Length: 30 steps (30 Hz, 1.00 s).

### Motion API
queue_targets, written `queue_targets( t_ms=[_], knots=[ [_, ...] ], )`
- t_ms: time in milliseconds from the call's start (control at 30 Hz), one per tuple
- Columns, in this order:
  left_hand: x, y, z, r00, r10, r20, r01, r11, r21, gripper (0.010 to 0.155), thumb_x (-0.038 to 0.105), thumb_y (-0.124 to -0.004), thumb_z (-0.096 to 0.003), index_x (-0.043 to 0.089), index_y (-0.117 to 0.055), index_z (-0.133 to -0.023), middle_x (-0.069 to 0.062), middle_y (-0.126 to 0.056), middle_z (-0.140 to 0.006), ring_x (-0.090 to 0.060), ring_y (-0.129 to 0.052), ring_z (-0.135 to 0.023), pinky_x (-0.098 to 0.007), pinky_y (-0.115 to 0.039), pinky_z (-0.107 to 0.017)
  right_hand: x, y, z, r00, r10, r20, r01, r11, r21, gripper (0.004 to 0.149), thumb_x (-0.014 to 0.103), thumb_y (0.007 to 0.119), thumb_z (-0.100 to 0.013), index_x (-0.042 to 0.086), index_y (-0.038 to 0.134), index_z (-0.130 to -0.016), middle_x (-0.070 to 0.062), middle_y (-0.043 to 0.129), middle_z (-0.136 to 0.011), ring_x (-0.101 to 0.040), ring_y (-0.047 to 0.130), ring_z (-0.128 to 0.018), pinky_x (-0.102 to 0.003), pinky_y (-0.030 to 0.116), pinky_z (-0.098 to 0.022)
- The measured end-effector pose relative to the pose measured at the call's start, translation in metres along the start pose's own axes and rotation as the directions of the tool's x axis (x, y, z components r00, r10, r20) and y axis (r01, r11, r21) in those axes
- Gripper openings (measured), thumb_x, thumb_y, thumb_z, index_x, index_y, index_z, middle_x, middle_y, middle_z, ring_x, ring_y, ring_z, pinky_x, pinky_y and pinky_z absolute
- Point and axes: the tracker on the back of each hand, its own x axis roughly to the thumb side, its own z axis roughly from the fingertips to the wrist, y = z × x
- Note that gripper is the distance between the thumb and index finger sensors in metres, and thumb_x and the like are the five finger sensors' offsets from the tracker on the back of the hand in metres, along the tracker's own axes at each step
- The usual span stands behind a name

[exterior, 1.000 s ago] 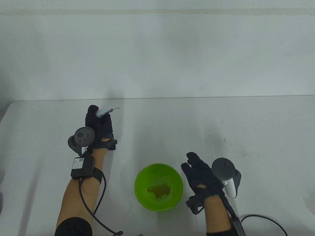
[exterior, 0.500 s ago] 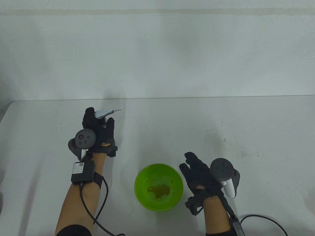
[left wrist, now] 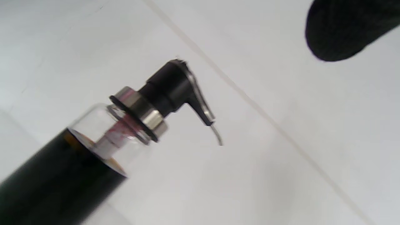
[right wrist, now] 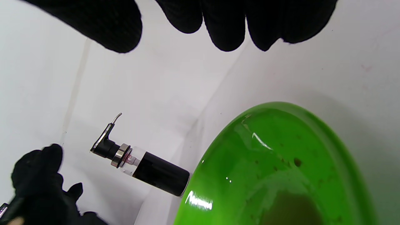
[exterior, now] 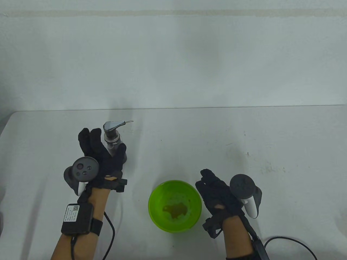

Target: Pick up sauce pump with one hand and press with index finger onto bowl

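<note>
Green bowl (exterior: 174,206) sits near the front of the white table (exterior: 217,140), between the two forearms, with a brownish puddle of sauce (exterior: 175,210) in the bottom and small specks on the inner wall. Sauce pump (exterior: 113,138) stands upright on the table, far-left of the bowl and well apart from it; clear neck, dark liquid in the lower body, metal collar, chrome-topped head with a thin spout pointing right. Left hand (exterior: 101,159) is beside the pump on its left and near side, fingers spread and extended, thumb lying in front of the bottle's lower body in the table view; cannot tell if the thumb touches it. Left wrist view shows the pump with nothing wrapped around it and one black fingertip off at the top right corner, away from the head, so the hand grips nothing. Pump head is uncovered, no finger on it. Right hand (exterior: 217,192) rests just right of the bowl, fingers loosely extended and close together, holding nothing; fingertips are close to the bowl's rim, contact unclear. Right wrist view shows those fingertips hanging above the table, with the bowl's rim below them. Grey trackers on both hand backs, black sensor box (exterior: 77,218) strapped on the left forearm with a cable trailing toward the near edge.
</note>
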Motion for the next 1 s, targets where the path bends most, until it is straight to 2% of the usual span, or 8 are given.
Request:
queue_targets(
  t_ms=[200, 300, 367, 533, 600, 733, 833, 1000],
  knots=[
    [0.051, 0.007, 0.032, 0.98, 0.193, 0.052, -0.188, 0.978, -0.09, 0.093, 0.067, -0.07, -0.0494, 0.032, -0.003, -0.105, -0.005, 0.011, -0.108, -0.037, 0.009, -0.102, -0.063, -0.021, -0.073, 0.001, 0.003, 0.0, 1.0, -0.003, 0.002, 0.003, 1.0, 0.02, 0.064, 0.049, 0.077, -0.054, 0.013, 0.052, -0.101, -0.024, 0.062, -0.102, -0.054, 0.069, -0.087, -0.062, 0.068, -0.061],
    [0.067, 0.003, 0.049, 0.943, 0.329, 0.048, -0.318, 0.935, -0.155, 0.093, 0.067, -0.07, -0.0492, 0.03, -0.008, -0.108, -0.003, 0.004, -0.112, -0.036, 0.007, -0.103, -0.062, -0.02, -0.073, 0.001, 0.006, 0.0, 1.0, 0.0, 0.002, 0.0, 1.0, 0.029, 0.064, 0.05, 0.077, -0.054, 0.014, 0.052, -0.101, -0.023, 0.062, -0.102, -0.054, 0.069, -0.087, -0.062, 0.067, -0.061],
    [0.071, -0.006, 0.059, 0.916, 0.4, 0.019, -0.384, 0.892, -0.239, 0.092, 0.068, -0.068, -0.0495, 0.029, -0.012, -0.11, -0.003, -0.001, -0.115, -0.036, 0.004, -0.104, -0.062, -0.021, -0.073, 0.002, 0.006, 0.0, 1.0, 0.002, 0.009, -0.002, 0.999, 0.035, 0.065, 0.05, 0.077, -0.054, 0.014, 0.052, -0.101, -0.023, 0.062, -0.102, -0.054, 0.069, -0.088, -0.062, 0.067, -0.062],
    [0.066, -0.04, 0.083, 0.823, 0.559, -0.099, -0.538, 0.713, -0.45, 0.089, 0.07, -0.063, -0.0507, 0.029, -0.014, -0.113, -0.003, -0.008, -0.119, -0.034, -0.003, -0.108, -0.063, -0.024, -0.075, 0.005, 0.003, 0.001, 0.999, -0.001, 0.037, 0.001, 1.0, -0.009, 0.063, 0.05, 0.077, -0.054, 0.015, 0.053, -0.101, -0.022, 0.064, -0.102, -0.053, 0.07, -0.088, -0.061, 0.069, -0.062],
    [0.064, -0.053, 0.09, 0.787, 0.605, -0.124, -0.577, 0.648, -0.497, 0.086, 0.067, -0.062, -0.0512, 0.028, -0.017, -0.114, -0.004, -0.011, -0.12, -0.034, -0.005, -0.109, -0.063, -0.025, -0.075, 0.005, 0.003, 0.001, 0.999, -0.01, 0.041, 0.01, 1.0, -0.008, 0.063, 0.051, 0.077, -0.054, 0.015, 0.053, -0.101, -0.022, 0.064, -0.102, -0.053, 0.07, -0.088, -0.062, 0.068, -0.062],
    [0.051, -0.074, 0.096, 0.766, 0.623, -0.155, -0.583, 0.573, -0.576, 0.089, 0.069, -0.06, -0.0502, 0.027, -0.017, -0.114, -0.005, -0.013, -0.121, -0.035, -0.008, -0.11, -0.062, -0.025, -0.076, 0.005, 0.005, 0.001, 0.999, -0.009, 0.052, 0.008, 1.0, 0.015, 0.064, 0.052, 0.077, -0.054, 0.015, 0.053, -0.101, -0.022, 0.064, -0.102, -0.054, 0.069, -0.089, -0.063, 0.067, -0.062],
    [0.036, -0.088, 0.101, 0.728, 0.639, -0.25, -0.634, 0.488, -0.6, 0.088, 0.069, -0.061, -0.0494, 0.025, -0.023, -0.115, -0.007, -0.019, -0.122, -0.037, -0.013, -0.111, -0.06, -0.027, -0.077, 0.004, 0.007, 0.001, 0.999, -0.007, 0.053, 0.006, 1.0, 0.029, 0.065, 0.054, 0.076, -0.053, 0.016, 0.054, -0.101, -0.022, 0.063, -0.103, -0.053, 0.068, -0.091, -0.062, 0.066, -0.063],
    [0.02, -0.094, 0.105, 0.75, 0.594, -0.291, -0.624, 0.489, -0.61, 0.091, 0.071, -0.061, -0.0486, 0.023, -0.021, -0.114, -0.009, -0.019, -0.121, -0.038, -0.016, -0.111, -0.056, -0.031, -0.078, 0.005, 0.011, 0.003, 0.974, -0.201, 0.104, 0.186, 0.972, 0.143, 0.067, 0.055, 0.072, -0.054, 0.016, 0.048, -0.103, -0.02, 0.05, -0.11, -0.046, 0.051, -0.101, -0.057, 0.053, -0.07]
  ],
)
